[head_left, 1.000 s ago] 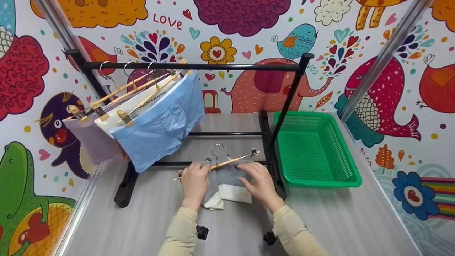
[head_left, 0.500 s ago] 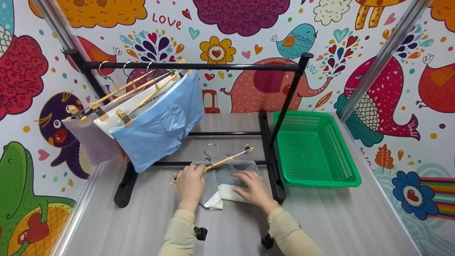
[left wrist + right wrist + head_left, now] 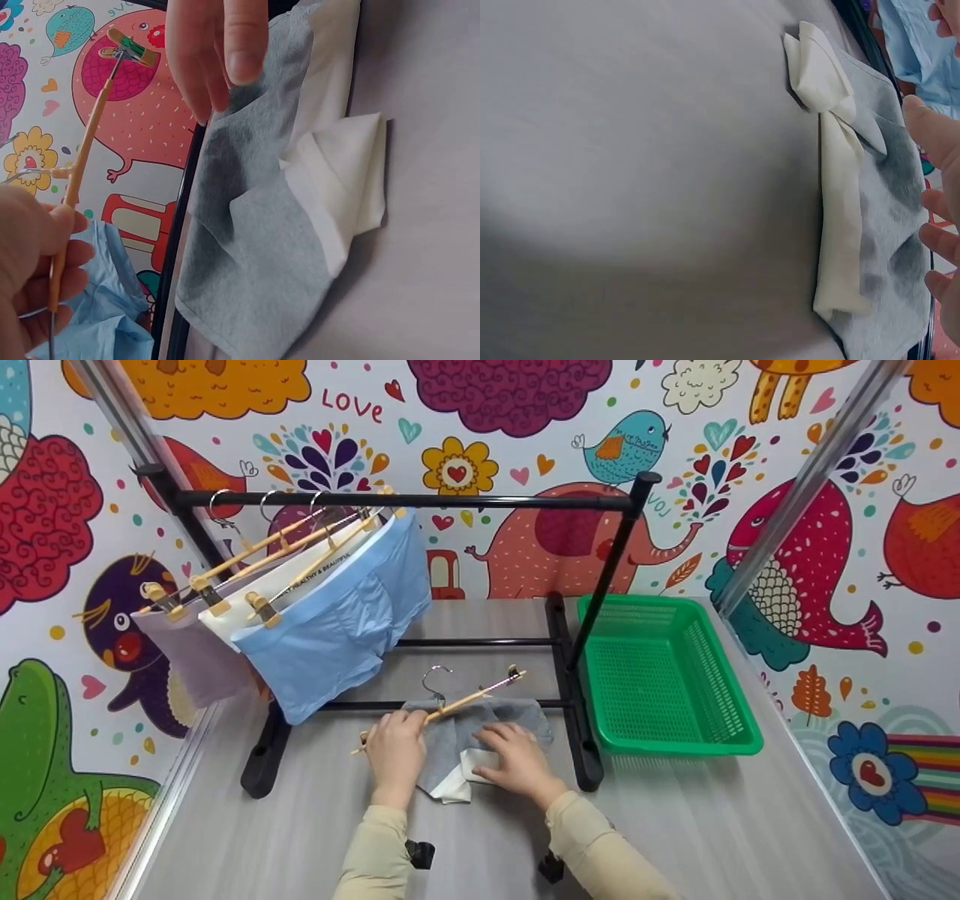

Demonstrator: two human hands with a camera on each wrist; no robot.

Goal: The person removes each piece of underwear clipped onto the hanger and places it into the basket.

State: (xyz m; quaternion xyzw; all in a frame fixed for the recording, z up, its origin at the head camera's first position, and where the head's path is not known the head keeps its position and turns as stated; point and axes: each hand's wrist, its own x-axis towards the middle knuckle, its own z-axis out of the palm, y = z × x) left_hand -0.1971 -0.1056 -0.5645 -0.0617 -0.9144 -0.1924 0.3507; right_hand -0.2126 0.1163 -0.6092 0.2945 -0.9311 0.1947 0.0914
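Observation:
In the head view my left hand (image 3: 396, 750) grips a tan clip hanger (image 3: 469, 701) near its left end. The left wrist view shows that hand's fingers curled round the hanger bar (image 3: 91, 135), with a clip (image 3: 133, 49) at the far end. Below lies a grey garment (image 3: 262, 240) with a folded cream band (image 3: 337, 195), spread on the tabletop. Over the garment hovers my right hand (image 3: 517, 759), fingers apart and slightly bent, holding nothing. In the right wrist view its fingers (image 3: 937, 238) sit beside the garment's far edge; contact cannot be told.
A black rack (image 3: 480, 501) stands behind, its lower bars behind the garment. Blue shorts (image 3: 337, 622), white shorts (image 3: 232, 619) and a mauve garment (image 3: 199, 652) hang from clip hangers at its left. To the right is a green basket (image 3: 739, 697).
My left hand has drawn the hanger a little left and towards me. The right hand has moved left, from the garment's right side to over its cream band. The garment stays in place.

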